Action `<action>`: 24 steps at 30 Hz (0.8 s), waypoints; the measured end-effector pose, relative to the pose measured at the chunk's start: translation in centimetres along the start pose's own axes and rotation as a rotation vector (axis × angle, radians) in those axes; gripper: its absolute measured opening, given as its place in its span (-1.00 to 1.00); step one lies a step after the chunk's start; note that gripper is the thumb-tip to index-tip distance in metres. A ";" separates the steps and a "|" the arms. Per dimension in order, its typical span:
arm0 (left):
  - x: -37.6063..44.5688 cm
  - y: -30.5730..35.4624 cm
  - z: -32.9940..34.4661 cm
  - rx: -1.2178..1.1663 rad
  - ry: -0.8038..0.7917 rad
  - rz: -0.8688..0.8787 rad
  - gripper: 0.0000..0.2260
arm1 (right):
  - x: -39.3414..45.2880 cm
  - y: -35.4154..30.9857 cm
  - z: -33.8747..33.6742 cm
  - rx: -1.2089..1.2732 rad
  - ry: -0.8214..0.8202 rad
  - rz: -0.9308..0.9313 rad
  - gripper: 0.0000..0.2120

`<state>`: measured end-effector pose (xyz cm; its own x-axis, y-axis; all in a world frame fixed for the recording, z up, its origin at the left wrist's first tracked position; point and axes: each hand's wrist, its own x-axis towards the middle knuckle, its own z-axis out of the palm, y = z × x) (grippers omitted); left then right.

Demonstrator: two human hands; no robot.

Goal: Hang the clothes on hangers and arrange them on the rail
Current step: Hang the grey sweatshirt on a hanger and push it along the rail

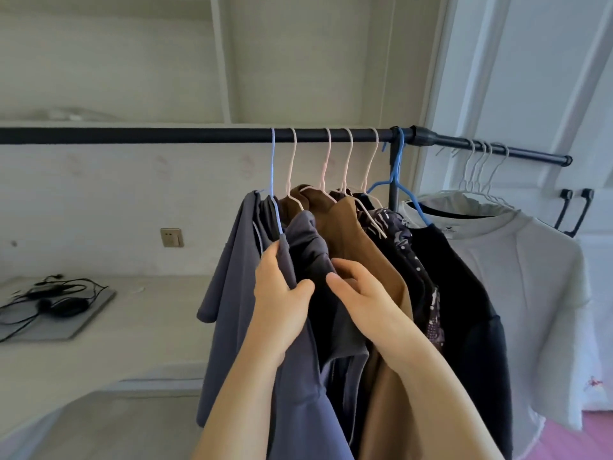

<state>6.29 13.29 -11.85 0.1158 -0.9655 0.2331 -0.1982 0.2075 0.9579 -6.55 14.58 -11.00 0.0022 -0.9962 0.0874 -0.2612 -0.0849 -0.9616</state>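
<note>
Closest in, both hands are up against a blue-grey shirt (298, 327) that hangs at the left end of the row. The left hand (282, 300) has its thumb and fingers curled round a fold of the shirt's cloth just below the shoulder, a firm pinch. The right hand (358, 293) lies beside it with the fingers bent into the bunched dark cloth; it seems to be gathering or holding it, though how tight the hold is I cannot tell from here.

The shirt is soft and light — it sags and bunches wherever it is touched, so pulling on the cloth will only shift the cloth. To slide it along, the better hold is up at the blue hanger (273, 180), by the neck of the hook, with the other hand steadying the shoulder seam so it does not slip off the thin wire.

Just right of it hang a brown garment (361, 247), a dark patterned one (408, 247), a black top (464, 293) and a white T-shirt (530, 277), packed close and touching. All their hooks sit over the black rail (166, 135), which is bare to the left — room to spread things out.

Further back on the left, a worktop (132, 327) carries a grey pad (66, 323) with black cables (56, 293) lying on it. On the far wall sits a socket (171, 237).
</note>
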 end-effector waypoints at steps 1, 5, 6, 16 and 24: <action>-0.1 0.1 -0.2 -0.019 -0.026 -0.025 -0.37 | 0.3 -0.3 0.1 0.017 0.011 -0.007 -0.76; 0.2 -0.1 -1.1 -0.110 -0.063 -0.093 -0.36 | 1.2 -1.0 0.9 0.134 0.027 0.057 -0.81; 0.3 -0.1 -1.3 -0.145 -0.069 -0.106 -0.36 | 1.4 -1.1 1.1 0.168 0.027 0.065 -0.81; 0.2 -0.7 -5.3 -0.444 -0.167 -0.119 -0.29 | 1.5 -1.8 2.2 0.646 -0.419 -0.013 -0.62; -0.4 0.8 -11.2 -0.484 -0.152 0.004 -0.40 | 1.7 -4.7 5.8 0.728 -0.479 -0.105 -0.60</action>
<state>16.94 15.61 -9.29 -0.0338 -0.9690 0.2448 0.2795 0.2260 0.9332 0.30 13.21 -7.80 0.4393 -0.8702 0.2231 0.4435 -0.0059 -0.8962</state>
